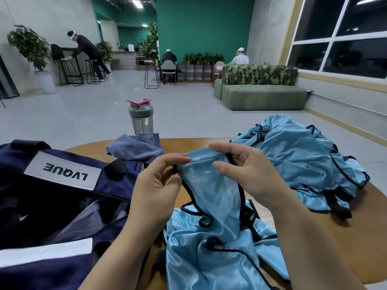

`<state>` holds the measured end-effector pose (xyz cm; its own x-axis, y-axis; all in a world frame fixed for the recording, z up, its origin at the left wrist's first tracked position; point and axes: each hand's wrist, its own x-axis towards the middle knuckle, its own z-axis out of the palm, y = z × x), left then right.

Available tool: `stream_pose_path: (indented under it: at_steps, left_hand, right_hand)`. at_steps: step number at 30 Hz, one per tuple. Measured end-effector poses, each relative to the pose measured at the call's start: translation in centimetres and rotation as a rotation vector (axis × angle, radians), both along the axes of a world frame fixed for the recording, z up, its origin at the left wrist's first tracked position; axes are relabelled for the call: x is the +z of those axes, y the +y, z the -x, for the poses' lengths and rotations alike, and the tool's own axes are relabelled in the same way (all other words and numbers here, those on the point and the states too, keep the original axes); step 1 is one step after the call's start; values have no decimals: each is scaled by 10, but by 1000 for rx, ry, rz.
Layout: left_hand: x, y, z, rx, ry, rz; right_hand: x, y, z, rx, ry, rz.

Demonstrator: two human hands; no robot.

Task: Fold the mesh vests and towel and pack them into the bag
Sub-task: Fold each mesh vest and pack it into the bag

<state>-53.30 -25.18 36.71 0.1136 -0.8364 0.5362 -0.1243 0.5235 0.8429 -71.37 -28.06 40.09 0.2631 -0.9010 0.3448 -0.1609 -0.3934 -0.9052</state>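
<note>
A light blue mesh vest (211, 243) with black trim hangs from my two hands over the near edge of the table. My left hand (157, 185) pinches one side of its shoulder strap. The other side is pinched by my right hand (245, 172), so the strap is stretched between them. A pile of more blue mesh vests (303, 160) lies on the table to the right. The crumpled blue-grey towel (136, 147) sits behind my hands. The open navy bag (62, 206) with a white label fills the left side.
A grey shaker bottle (141, 118) with a red lid stands behind the towel at the far edge of the round wooden table (345, 243). Beyond are a tiled floor, a green sofa (261, 95), stools and several people at distant tables.
</note>
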Motion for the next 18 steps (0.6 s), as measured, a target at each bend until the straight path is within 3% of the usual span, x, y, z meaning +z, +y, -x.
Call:
stream_pose_path:
  at_steps: [3, 7, 10, 13, 16, 18]
  left_hand:
    - [-4, -2, -4, 115, -223, 9]
    - [-7, -4, -5, 187, -371, 12]
    - [-7, -4, -5, 234, -427, 23]
    - [-3, -3, -1, 210, -341, 15]
    - [-4, -12, 5, 49, -120, -94]
    - [-14, -24, 7, -40, -190, -182]
  right_hand:
    - [2, 2, 1, -61, 148, 45]
    - [0, -1, 1, -195, 490, 232]
    - [-5, -7, 0, -289, 513, 325]
    - [-16, -18, 1, -311, 269, 223]
    - [-17, -24, -5, -166, -295, -97]
    - [-13, -24, -3, -153, -556, -208]
